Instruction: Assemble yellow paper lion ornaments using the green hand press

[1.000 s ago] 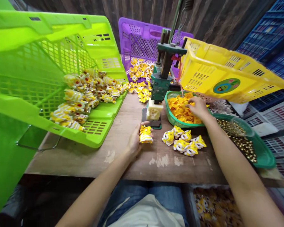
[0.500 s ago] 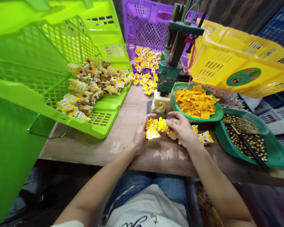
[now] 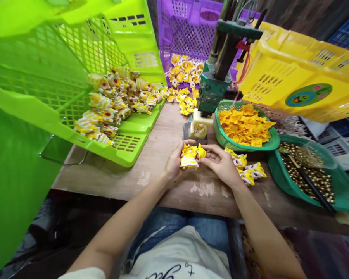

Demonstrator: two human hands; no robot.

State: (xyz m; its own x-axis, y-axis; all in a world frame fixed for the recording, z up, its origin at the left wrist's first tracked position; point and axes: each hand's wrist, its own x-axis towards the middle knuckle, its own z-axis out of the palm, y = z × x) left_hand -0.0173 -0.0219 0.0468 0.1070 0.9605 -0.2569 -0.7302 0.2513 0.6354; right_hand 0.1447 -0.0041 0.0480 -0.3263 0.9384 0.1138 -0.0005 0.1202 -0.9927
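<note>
My left hand (image 3: pixel 174 164) grips a small yellow-and-white striped toy figure (image 3: pixel 189 159) above the wooden table (image 3: pixel 151 162). My right hand (image 3: pixel 221 162) pinches a small yellow piece (image 3: pixel 201 151) and presses it against the top of that figure. Both hands meet just in front of the green press machine (image 3: pixel 212 91) with its cream block (image 3: pixel 200 126). Several finished yellow figures (image 3: pixel 247 170) lie on the table right of my right hand.
A tilted green crate (image 3: pixel 75 77) with many figures stands at the left. A purple crate (image 3: pixel 189 38) with more figures is at the back, a yellow crate (image 3: pixel 302 77) at the right. A green basket (image 3: pixel 223 137) of yellow pieces and a green tray (image 3: pixel 279 170) of small brass parts stand at the right.
My right hand left the basket of yellow pieces, came to the left hand with one piece and now holds it against the figure. The view shifted closer.
</note>
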